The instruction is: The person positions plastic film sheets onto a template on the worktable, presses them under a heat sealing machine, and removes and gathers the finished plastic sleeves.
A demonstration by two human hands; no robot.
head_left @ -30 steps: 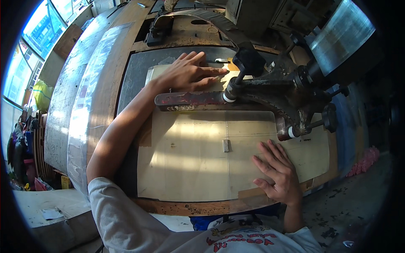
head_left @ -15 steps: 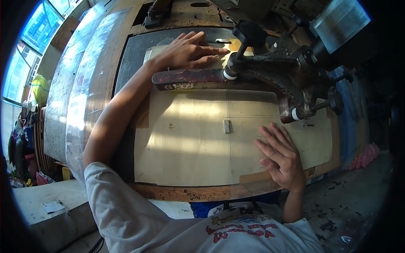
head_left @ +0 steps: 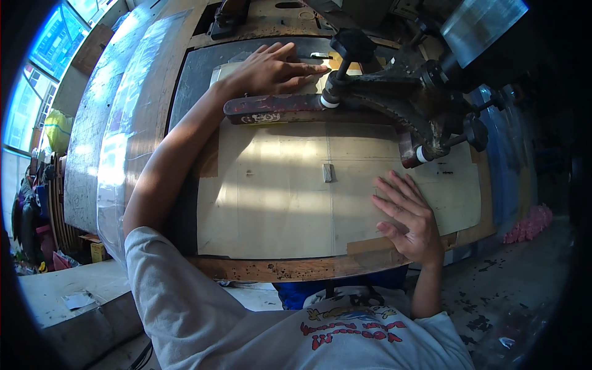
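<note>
My left hand [head_left: 274, 69] reaches past the dark, worn metal bar [head_left: 277, 110]. Its palm is down and its fingers are stretched to the right over a pale sheet, the index fingertip close to a small yellow-brown piece [head_left: 335, 61]. My right hand [head_left: 412, 216] rests with spread fingers on the right part of a large cream sheet [head_left: 277, 209], holding nothing. A small grey rectangular block [head_left: 327, 173] lies near the middle of that sheet, beside a ruled line. Brown tape [head_left: 373, 246] runs along part of the sheet's near edge.
A heavy metal machine arm with a black knob [head_left: 353, 44] and another black knob [head_left: 475, 132] overhangs the sheet's far right. The wooden table edge [head_left: 277, 270] runs in front of me. Clear plastic [head_left: 126, 142] covers a board at left; a pink bundle [head_left: 528, 224] lies at right.
The whole view has shifted slightly, with the table and machine sitting a little higher in the picture. Both hands keep nearly the same places and poses.
</note>
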